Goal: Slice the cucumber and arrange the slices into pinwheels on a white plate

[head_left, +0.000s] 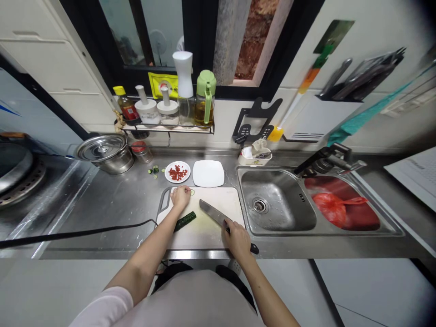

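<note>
My right hand is closed around the black handle of a kitchen knife. Its blade lies low over the white cutting board, pointing up and to the left. Near the board's upper left corner, my left hand has its fingers drawn together at a thin, pale green cucumber slice. Between my left forearm and the knife rests a dark green piece of cucumber, partly hidden by the forearm. Behind the board stand a small plate of chopped red bits and a white square plate.
Cucumber scraps lie on the steel counter beside a lidded pot and a red-topped jar. A sink adjoins the board on the right, with a red bag in its second basin. Bottles fill a rack; a black cable crosses the left counter.
</note>
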The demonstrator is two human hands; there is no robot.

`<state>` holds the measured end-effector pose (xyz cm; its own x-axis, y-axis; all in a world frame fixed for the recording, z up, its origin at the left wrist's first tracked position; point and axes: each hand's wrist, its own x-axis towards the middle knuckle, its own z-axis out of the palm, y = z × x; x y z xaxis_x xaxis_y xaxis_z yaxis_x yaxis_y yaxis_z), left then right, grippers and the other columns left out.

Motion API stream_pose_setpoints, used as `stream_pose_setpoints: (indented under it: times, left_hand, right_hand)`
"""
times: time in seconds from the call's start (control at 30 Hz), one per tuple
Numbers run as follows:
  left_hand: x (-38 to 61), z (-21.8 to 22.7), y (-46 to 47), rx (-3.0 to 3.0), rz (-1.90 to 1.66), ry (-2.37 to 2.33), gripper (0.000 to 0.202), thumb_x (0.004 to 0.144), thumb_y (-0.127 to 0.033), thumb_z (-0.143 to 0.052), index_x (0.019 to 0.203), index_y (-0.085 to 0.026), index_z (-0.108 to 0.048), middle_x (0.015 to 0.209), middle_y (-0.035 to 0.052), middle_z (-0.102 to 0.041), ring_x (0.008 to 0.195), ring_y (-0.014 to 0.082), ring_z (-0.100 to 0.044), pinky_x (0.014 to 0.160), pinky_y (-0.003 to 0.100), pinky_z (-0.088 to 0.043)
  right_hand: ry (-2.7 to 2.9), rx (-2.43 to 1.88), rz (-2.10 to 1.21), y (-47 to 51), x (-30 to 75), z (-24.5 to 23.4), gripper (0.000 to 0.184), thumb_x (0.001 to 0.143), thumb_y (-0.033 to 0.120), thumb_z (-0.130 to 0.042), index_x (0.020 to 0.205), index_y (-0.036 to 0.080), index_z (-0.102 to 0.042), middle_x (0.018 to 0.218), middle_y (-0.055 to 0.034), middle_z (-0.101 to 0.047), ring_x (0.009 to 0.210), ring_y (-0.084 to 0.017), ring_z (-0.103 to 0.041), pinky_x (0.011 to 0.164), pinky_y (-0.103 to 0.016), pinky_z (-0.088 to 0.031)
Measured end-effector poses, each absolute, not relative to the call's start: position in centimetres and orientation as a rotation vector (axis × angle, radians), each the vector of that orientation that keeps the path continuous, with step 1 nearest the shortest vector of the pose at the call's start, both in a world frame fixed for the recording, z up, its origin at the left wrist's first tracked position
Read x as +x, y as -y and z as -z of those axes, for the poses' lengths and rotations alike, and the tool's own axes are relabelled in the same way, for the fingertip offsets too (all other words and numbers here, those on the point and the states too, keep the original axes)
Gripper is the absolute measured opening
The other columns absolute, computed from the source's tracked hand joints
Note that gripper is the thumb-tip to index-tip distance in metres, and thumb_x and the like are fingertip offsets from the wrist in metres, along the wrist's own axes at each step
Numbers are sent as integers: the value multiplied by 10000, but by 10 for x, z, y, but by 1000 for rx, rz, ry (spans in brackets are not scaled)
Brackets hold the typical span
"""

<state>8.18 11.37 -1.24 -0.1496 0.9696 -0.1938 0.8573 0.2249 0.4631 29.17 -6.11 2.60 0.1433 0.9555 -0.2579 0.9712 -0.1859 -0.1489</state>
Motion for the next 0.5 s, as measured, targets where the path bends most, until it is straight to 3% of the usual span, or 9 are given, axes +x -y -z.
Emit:
stream_pose_setpoints:
  times: [0.27,0.5]
  left_hand:
    - [84,16,-114,1704,-377,-2071,177,822,-315,-566,936,-262,-691,1018,44,-703,1012,241,-574,862,360,-363]
    - [86,17,-113,1803,-333,-2109,217,846,-325,-518,849,-246,-721,1018,90,-688,1026,297,-546,877,430,-336]
  right_hand:
    - [-1972,2328,478,60,292,-25,382,906,250,-482,1278,228,-566,1046,-73,-671,967,-207,-611,821,-279,-381]
    - [-1962,2324,498,59,290,-30,373,907,229,-480,1268,222,-573,1053,-76,-675,969,-213,-615,818,-277,-383]
